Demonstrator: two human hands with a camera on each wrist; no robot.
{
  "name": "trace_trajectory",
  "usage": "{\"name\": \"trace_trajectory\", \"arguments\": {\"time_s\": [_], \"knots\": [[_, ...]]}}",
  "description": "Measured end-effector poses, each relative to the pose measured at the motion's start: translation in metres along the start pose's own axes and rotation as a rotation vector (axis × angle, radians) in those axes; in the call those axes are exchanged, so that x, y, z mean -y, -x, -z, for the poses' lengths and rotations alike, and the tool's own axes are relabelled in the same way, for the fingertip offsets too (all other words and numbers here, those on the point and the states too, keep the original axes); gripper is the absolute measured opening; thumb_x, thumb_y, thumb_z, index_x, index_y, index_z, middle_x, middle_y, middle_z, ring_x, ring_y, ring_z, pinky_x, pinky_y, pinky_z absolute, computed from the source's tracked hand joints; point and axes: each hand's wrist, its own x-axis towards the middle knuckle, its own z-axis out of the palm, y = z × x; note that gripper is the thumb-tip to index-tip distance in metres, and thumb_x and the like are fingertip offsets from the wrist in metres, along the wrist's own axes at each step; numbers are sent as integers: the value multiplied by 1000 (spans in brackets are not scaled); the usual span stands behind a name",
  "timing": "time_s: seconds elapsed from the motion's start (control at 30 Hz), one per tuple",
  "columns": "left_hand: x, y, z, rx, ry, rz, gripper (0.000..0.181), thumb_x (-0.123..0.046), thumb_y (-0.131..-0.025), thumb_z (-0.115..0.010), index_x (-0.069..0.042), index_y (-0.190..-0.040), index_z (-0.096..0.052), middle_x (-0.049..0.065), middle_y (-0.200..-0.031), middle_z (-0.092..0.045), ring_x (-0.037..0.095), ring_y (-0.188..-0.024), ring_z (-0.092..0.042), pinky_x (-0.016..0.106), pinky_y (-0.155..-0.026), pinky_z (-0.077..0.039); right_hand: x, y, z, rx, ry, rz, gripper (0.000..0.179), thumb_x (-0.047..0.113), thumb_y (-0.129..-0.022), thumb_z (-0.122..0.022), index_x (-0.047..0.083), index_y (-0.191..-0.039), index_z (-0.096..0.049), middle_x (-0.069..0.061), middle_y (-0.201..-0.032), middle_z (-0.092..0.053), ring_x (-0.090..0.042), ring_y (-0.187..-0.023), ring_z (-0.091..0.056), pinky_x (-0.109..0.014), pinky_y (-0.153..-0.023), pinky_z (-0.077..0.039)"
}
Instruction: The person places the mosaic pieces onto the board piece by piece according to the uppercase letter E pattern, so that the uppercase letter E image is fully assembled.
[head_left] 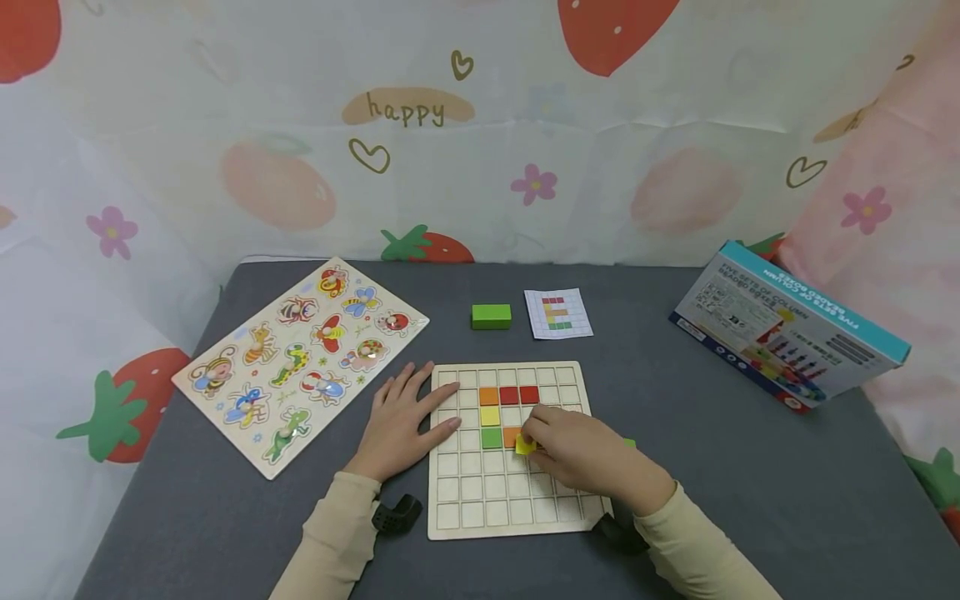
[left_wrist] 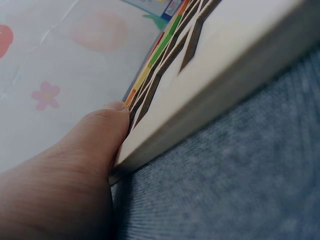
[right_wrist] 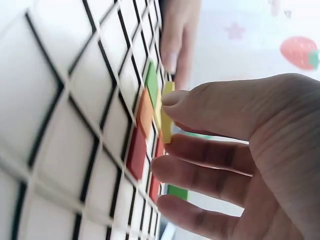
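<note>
Pale wood at far left: insect puzzle, lying aslant on the grey bench. Next rightward, left hand, fingers spread wide, resting over the left edge of the grid board, gripping no tile. Then, on the board, a column running from far side to near: orange tile, yellow tile, green tile. Well beyond the board, green block. Just right of the green tile, lower orange tile, with its near right corner overlapped in the head view by the held tile. Square, so no long axis to favour; turned out of line with the grid, and probably needing squaring before any seating. Whether touching the board, cannot tell. Much nearer to it, right hand, pinching it narrowly at the fingertips, palm to its right. Farther right and beyond, card, then at far right, well apart, box.
</note>
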Motion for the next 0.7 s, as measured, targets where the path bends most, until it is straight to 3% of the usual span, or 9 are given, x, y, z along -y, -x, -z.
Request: {"name": "trace_trajectory", "arguments": {"time_s": [0.23, 0.47, 0.7], "knots": [[0, 0, 0, -2, 1, 4, 57, -58, -91, -54, -36, -143, -45, 6, -157, -27, 32, -147, -15, 57, -115, -13, 14, -15, -8, 15, 50, 63, 15, 24, -88, -70, 16, -99, -63, 6, -90, -58, -7, -73, -55, -22, -67, -51], [-1, 0, 0, -24, 0, -10, 56, -56, -90, -56, -35, -142, -48, 7, -156, -30, 34, -146, -17, 58, -114, -15, 21, -24, -13, 61, 42, 76, 13, 26, -88, -70, 18, -95, -63, 8, -86, -54, -5, -67, -46, -19, -62, -45], [-1, 1, 0, -44, 1, -19, 56, -54, -89, -59, -33, -141, -50, 9, -155, -32, 35, -145, -20, 59, -113, -17, 23, -27, -16, 55, 71, 90, 12, 27, -89, -70, 18, -94, -64, 7, -86, -55, -6, -68, -47, -19, -62, -46]]}}
